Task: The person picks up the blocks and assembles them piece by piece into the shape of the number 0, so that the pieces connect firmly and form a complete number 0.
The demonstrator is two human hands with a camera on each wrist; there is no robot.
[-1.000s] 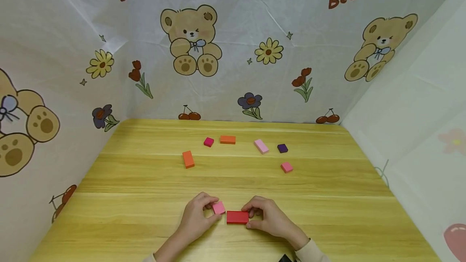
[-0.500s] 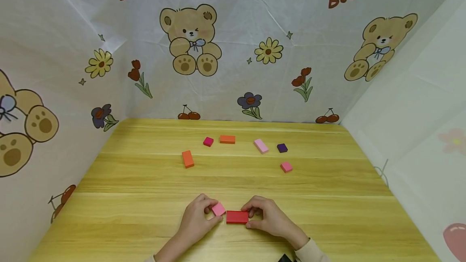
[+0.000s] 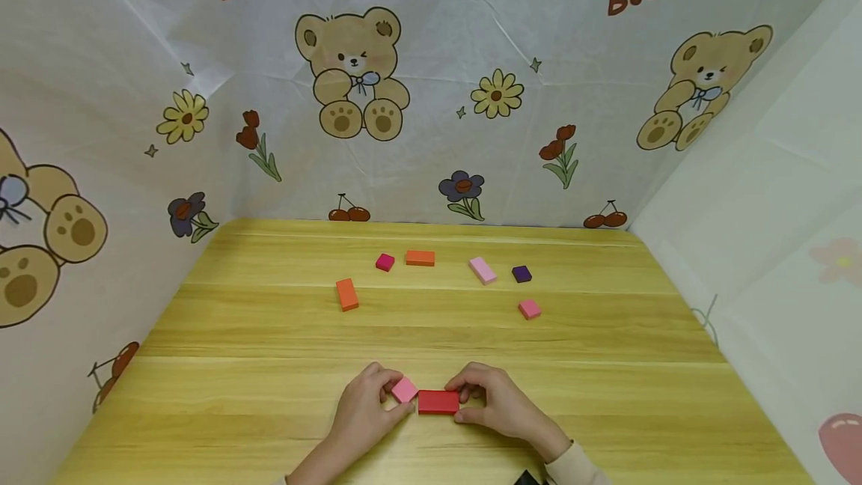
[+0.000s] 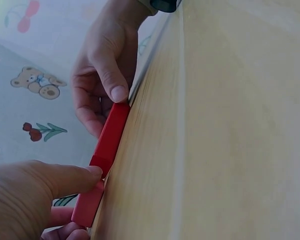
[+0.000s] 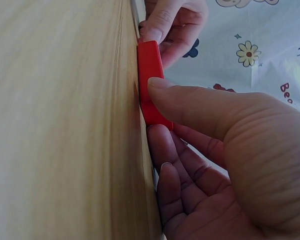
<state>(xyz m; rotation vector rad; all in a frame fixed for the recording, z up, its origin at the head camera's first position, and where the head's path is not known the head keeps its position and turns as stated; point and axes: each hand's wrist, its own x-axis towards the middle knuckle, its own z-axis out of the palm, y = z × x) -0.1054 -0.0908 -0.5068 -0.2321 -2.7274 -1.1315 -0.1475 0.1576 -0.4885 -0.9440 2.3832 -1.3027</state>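
Head view: a small pink square block (image 3: 404, 390) is being pinched between the thumb and fingers of the left hand (image 3: 364, 409), while a glossy red rectangular block (image 3: 438, 403) is being gripped at its right end by the thumb and fingers of the right hand (image 3: 501, 403). Both are being held towards the front of the yellow wood-grained tabletop (image 3: 269, 335), about midway between its side edges. The pink block is being kept slanted, one corner at the red block's left end; whether contact is being made cannot be told. Nearer the surface's far edge, an orange rectangular block (image 3: 420, 258) and a crimson square block (image 3: 385, 262) are lying left of centre, a second orange block (image 3: 347, 295) closer to the left edge. A pale pink rectangular block (image 3: 483, 270), a dark purple square block (image 3: 521, 274) and a rose square block (image 3: 530, 309) are lying right of centre.
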